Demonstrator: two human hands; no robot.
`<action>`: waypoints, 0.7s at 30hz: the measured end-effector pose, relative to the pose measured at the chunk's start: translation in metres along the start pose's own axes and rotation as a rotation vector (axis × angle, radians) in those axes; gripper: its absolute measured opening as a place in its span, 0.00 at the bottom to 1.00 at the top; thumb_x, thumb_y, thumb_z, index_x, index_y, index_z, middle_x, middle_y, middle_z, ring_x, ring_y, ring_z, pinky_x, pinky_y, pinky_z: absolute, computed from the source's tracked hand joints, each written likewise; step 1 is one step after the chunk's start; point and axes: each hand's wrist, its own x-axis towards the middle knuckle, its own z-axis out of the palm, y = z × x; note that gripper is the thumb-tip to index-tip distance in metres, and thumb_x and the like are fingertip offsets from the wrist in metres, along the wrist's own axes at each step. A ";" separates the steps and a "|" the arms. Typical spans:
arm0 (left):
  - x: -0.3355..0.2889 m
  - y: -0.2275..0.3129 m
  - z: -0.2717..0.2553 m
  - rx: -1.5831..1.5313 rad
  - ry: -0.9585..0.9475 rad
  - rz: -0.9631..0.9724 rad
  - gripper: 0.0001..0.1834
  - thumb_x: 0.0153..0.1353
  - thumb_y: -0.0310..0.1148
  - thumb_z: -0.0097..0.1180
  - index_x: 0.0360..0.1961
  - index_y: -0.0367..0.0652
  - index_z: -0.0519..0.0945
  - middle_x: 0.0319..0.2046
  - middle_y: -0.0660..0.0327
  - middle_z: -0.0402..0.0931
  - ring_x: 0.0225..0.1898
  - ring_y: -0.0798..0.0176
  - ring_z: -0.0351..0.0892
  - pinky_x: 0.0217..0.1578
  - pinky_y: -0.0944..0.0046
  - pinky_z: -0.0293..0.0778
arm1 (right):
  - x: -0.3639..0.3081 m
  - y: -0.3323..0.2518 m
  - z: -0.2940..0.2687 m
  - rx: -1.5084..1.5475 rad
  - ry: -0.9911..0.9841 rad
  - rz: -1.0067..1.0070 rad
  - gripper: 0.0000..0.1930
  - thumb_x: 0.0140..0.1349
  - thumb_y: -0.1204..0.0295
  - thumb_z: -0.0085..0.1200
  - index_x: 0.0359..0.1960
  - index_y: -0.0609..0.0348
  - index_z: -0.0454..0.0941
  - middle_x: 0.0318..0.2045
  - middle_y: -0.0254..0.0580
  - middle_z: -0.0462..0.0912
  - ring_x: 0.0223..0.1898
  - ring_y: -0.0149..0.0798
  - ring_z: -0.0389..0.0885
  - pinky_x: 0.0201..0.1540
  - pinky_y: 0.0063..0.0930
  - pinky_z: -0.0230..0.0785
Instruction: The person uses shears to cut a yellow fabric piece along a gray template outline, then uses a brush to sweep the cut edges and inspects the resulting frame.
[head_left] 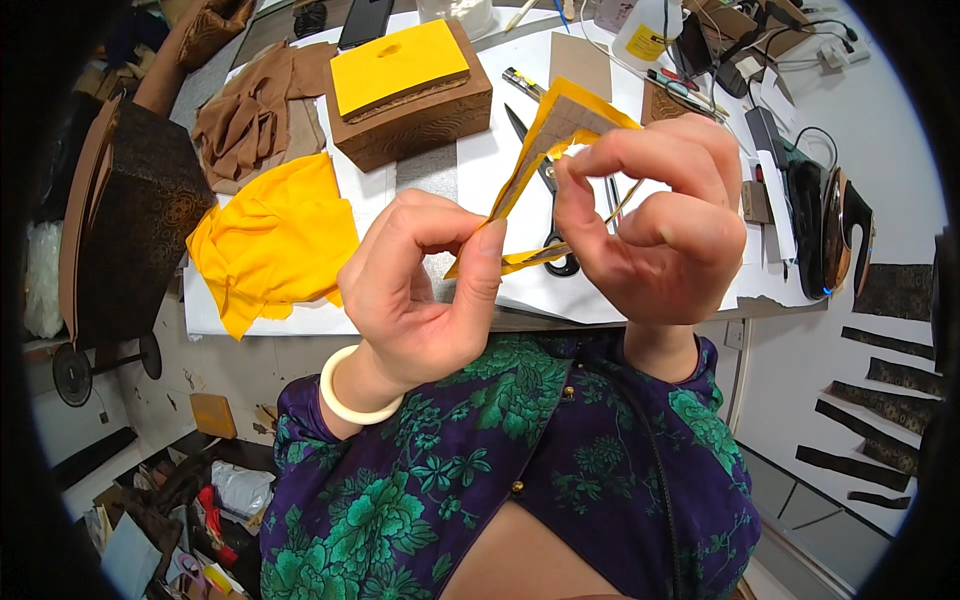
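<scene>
Above the table I hold a yellow cloth-edged frame piece [540, 125] with a greyish-beige backing, tilted up. My left hand [425, 285] pinches its near-left corner between thumb and forefinger. With thumb and forefinger closed, my right hand [660, 215] grips the yellow cloth edge at the inner side; my curled fingers hide part of the piece. Beneath it lie black-handled scissors [556, 240], partly covered by the piece and my right hand. Just beyond my left hand, a brown patterned box [425, 125] carries a yellow padded panel [400, 68] on top.
Crumpled yellow cloth [275, 240] lies left on the white-covered table, with brown cloth [255, 115] behind it. A utility knife [524, 84], a beige card [580, 65] and a clear bottle [648, 35] are at the back. Cables and an iron [845, 235] stand right.
</scene>
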 end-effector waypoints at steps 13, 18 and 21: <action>0.002 0.000 -0.010 -0.545 0.020 -0.408 0.04 0.61 0.22 0.51 0.31 0.34 0.70 0.26 0.62 0.71 0.24 0.74 0.71 0.21 0.75 0.69 | -0.023 0.022 -0.031 0.115 0.640 0.494 0.11 0.55 0.85 0.56 0.34 0.61 0.67 0.33 0.42 0.76 0.31 0.29 0.74 0.33 0.19 0.68; 0.004 0.001 0.000 -0.795 -0.006 -0.612 0.06 0.64 0.29 0.49 0.32 0.39 0.68 0.23 0.59 0.69 0.23 0.68 0.69 0.25 0.73 0.68 | -0.032 0.003 0.005 0.617 0.097 0.975 0.14 0.58 0.79 0.57 0.47 0.63 0.75 0.38 0.39 0.80 0.39 0.30 0.78 0.46 0.21 0.71; 0.000 0.000 0.005 -0.882 -0.056 -0.659 0.06 0.65 0.28 0.48 0.33 0.36 0.69 0.27 0.59 0.72 0.25 0.69 0.74 0.23 0.71 0.74 | -0.022 -0.009 0.016 0.986 0.025 0.965 0.18 0.54 0.77 0.62 0.47 0.63 0.75 0.37 0.39 0.81 0.40 0.31 0.78 0.46 0.22 0.70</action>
